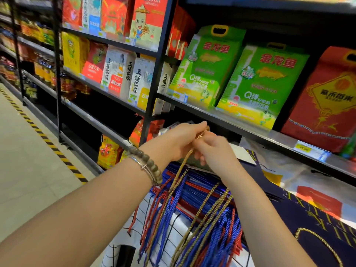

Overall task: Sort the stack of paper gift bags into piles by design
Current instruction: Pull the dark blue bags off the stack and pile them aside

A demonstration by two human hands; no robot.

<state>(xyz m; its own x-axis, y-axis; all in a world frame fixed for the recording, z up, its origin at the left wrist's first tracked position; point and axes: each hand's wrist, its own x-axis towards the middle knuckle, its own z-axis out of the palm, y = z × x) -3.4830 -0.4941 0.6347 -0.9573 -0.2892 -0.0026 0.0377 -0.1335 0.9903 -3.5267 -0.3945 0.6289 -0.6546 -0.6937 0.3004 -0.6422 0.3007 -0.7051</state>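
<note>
Under the shelf edge [250, 130], your left hand [183, 139] and right hand [215, 151] meet, both pinching one gold cord [179, 170] at its top — it runs down and toward you into the stack of bags [200, 187] below your wrists, so the pull is likely upward

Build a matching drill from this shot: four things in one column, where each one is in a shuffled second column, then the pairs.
Things
1. green rice bags
2. beaded bracelet
3. navy gift bag
4. gold cord handle

Places
A. pinched between the left hand and the right hand
B. standing on the shelf
C. worn on the wrist behind the left hand
D. lying flat at the lower right of the picture

Pairs: 1-B, 2-C, 3-D, 4-A
</note>
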